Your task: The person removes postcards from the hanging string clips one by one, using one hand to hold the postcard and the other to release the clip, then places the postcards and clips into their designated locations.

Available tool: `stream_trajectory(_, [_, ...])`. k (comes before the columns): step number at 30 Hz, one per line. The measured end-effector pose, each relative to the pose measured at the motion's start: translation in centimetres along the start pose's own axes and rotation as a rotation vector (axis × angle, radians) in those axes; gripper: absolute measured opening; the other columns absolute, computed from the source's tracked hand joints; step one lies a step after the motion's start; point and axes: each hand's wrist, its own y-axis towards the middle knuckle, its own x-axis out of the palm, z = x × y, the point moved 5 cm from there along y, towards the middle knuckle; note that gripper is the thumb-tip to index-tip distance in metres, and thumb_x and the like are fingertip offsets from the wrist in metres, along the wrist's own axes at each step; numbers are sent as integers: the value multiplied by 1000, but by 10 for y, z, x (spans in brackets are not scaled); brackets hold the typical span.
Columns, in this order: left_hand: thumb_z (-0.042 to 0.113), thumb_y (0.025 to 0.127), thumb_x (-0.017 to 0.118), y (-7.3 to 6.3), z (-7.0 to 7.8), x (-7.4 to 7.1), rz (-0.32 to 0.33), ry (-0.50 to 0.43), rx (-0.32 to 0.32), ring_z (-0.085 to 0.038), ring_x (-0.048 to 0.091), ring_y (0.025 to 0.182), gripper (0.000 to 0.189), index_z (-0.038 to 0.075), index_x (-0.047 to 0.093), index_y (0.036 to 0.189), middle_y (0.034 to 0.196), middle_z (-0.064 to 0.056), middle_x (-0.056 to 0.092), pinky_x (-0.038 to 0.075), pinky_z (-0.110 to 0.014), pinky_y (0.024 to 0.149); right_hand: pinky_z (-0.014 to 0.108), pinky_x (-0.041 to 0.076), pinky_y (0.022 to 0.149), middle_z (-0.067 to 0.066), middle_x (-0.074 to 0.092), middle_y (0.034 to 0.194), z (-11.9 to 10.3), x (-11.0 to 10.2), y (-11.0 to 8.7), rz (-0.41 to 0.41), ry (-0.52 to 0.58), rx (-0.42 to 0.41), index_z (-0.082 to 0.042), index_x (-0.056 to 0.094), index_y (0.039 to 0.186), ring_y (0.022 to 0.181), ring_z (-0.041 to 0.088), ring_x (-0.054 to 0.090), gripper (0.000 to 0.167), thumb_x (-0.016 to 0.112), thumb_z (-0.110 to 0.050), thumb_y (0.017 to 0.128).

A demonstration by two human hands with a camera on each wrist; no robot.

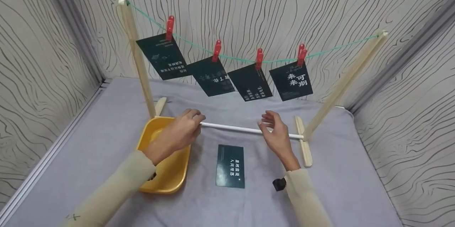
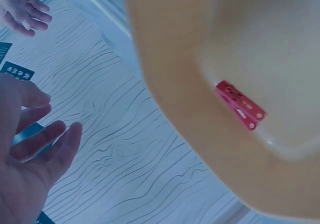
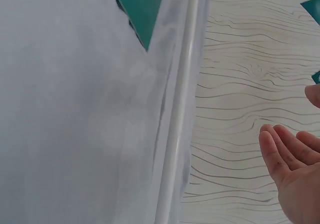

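Observation:
My left hand (image 1: 181, 129) hovers over the far right side of a yellow basin (image 1: 167, 188), fingers loosely bent and nothing between them. Inside the basin lies a red clothespin (image 2: 241, 106), seen in the left wrist view. My right hand (image 1: 276, 134) is held above a white rod (image 1: 231, 127), its fingers relaxed and without a thing in them. Between the hands, nearer to me, a dark green card (image 1: 230, 166) with white writing lies flat on the cloth. Several similar cards, such as the rightmost card (image 1: 292, 86), hang from a green string (image 1: 192, 43) by red clothespins (image 1: 259, 58).
The string runs between a left wooden post (image 1: 133, 52) and a right wooden post (image 1: 344, 84). The white rod joins the posts low down, near a wooden foot (image 1: 305, 154). Grey cloth (image 1: 341, 191) covers the table; wood-grain panels (image 1: 241, 6) stand around it.

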Motion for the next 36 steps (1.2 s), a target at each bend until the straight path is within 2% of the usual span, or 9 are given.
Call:
stream_trajectory(6, [11,100,68,7,10,-11,76,35,81,-30,66,118,27,6,72,126,123,-13,72,57,-42,107,42,57,103,24,71,130,-2,-10,8,53,90,48,3,58,137,120,37,71,43,72,-10,99])
stream_trajectory(11, [12,100,68,12,19,-21,129,60,150,-29,67,118,25,5,72,124,122,-11,74,56,-40,108,20,54,99,24,71,132,3,-18,15,94,184,167,2,59,138,124,36,69,43,71,-13,100])
stream_trajectory(15, [11,99,71,15,28,-30,193,53,233,-29,69,118,25,5,73,123,122,-11,76,57,-40,107,8,53,92,25,68,137,9,-26,18,137,270,251,2,56,141,119,22,71,48,73,-15,99])
stream_trajectory(18, [9,97,72,19,35,-39,262,41,305,-29,71,116,24,4,73,121,119,-12,77,58,-40,105,10,55,90,27,65,141,12,-30,22,166,366,270,5,53,143,110,6,71,52,74,-12,98])
stream_trajectory(21, [8,96,73,25,43,-48,328,38,357,-28,73,115,29,4,71,125,120,-11,77,59,-38,104,14,57,91,28,62,144,13,-34,25,183,452,278,6,52,143,103,-3,70,53,74,-11,98])
stream_trajectory(28, [14,99,70,42,61,-63,413,66,418,-26,71,118,43,2,62,139,129,-11,74,57,-36,106,15,57,94,17,64,144,18,-46,28,200,500,325,0,52,146,108,-1,71,55,73,-24,100])
stream_trajectory(32, [12,98,70,52,71,-72,465,88,464,-26,71,118,41,1,64,137,128,-12,74,58,-36,105,18,58,95,13,68,136,19,-49,29,218,539,331,-1,55,142,106,1,73,51,72,-24,101])
stream_trajectory(36, [11,97,71,64,77,-81,532,120,473,-27,70,122,40,0,66,134,127,-13,75,57,-38,107,23,58,98,9,71,129,19,-50,32,226,581,320,-2,56,139,106,4,75,49,73,-24,100])
